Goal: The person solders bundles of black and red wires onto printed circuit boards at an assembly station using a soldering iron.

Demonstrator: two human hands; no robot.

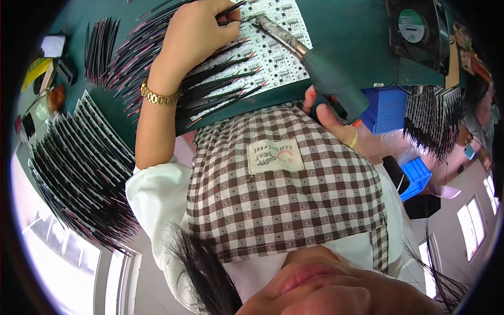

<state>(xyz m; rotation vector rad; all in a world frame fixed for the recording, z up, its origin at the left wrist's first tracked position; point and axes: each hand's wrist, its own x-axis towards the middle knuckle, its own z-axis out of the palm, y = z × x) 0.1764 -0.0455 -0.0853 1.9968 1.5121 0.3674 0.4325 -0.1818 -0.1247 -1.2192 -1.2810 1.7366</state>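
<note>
My left hand (202,31) is closed in a pinch on a thin black wire (232,8) above a white sheet of printed circuit boards (286,50). Wrapped round the dark green handle of a soldering gun (336,81) is my right hand (333,123). The gun's metal tip points up and left, close to the left fingertips, over the boards. I cannot tell whether it touches the wire end. Black and red wires (223,86) lie in rows across the left part of the sheet, their ends reaching onto the boards. A loose bundle of wires (139,50) lies beside my left forearm.
A smaller wire bundle (101,50) lies on the green table (346,26). Wired board strips are stacked at the left (79,163), and more strips (433,118) hang at the right by a blue crate (386,110). A black solder-reel-like spool (415,29) stands at the far right.
</note>
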